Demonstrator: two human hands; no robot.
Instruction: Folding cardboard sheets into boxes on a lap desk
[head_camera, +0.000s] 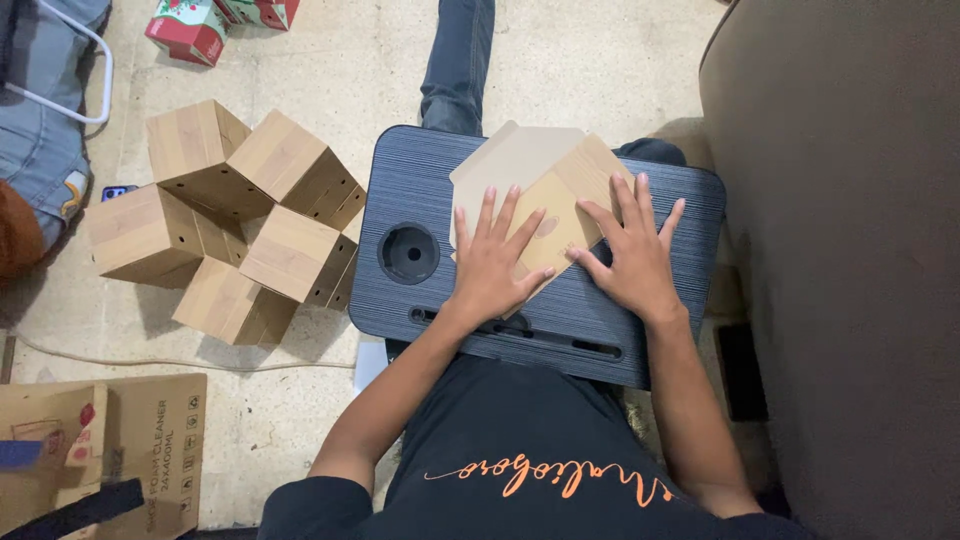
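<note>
both hands lie flat with fingers spread, palms pressing down rather than pinching: the left hand (492, 262) covers the near left part of a flat carton blank (545, 195), and the right hand (632, 252) presses its right part, fingertips reaching onto the tan printed panel. the blank lies tilted, a diamond under the grip, its pale flaps sticking out beyond the fingertips toward the far edge of the tabletop (680, 310), a dark ribbed lap tray. just left of the left hand a round cup well (408, 252) is sunk into the tray, and just behind the wrists a long slot (560, 340) runs along the near edge. beyond the tray, past the fingertips, a leg in jeans stretches over the floor (350, 80). well off to the left of the grip six folded boxes (235, 225) are bunched together on the floor, touching one another, with red cartons (195, 28) farther out and a brown shipping box (130, 440) near the person's left elbow. a dark sofa (850, 250) stands close on the right. as a judgement: with only flat pressure holding it, the card could skid on the ribbed surface if one palm pushes harder than the other, giving a crooked crease; a corner could also dip into the well, and the tray may tip under uneven weight.
</note>
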